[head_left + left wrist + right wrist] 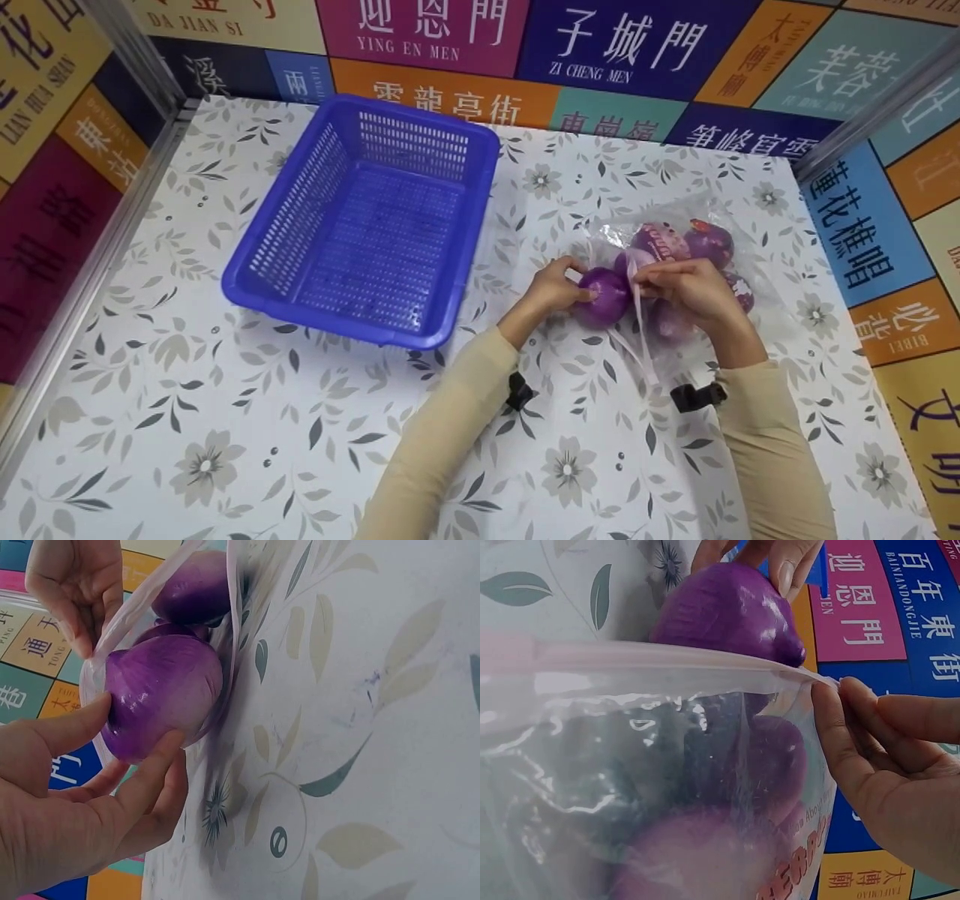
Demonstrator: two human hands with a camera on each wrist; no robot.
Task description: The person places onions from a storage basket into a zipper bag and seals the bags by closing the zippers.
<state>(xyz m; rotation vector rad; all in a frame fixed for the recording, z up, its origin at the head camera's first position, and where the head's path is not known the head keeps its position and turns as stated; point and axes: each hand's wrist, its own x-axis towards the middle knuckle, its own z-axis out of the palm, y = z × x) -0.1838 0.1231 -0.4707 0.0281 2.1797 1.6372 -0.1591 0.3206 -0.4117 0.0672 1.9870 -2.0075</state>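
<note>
My left hand (555,286) grips a purple onion (604,298) between thumb and fingers, at the mouth of a clear plastic bag (577,765). In the left wrist view the onion (165,694) is glossy, paler on one side, and partly framed by the bag's opening. My right hand (697,289) pinches the bag's pale edge (727,660) between thumb and forefinger. Several more purple onions lie inside the bag, among them one at its far right (709,244). Red lettering on the bag partly covers them.
A blue plastic basket (382,240) with perforated walls stands left of the bag, with nothing in it. Both rest on a table (570,469) covered in a leaf and flower print. Colourful panels with lettering (615,45) border its back and sides.
</note>
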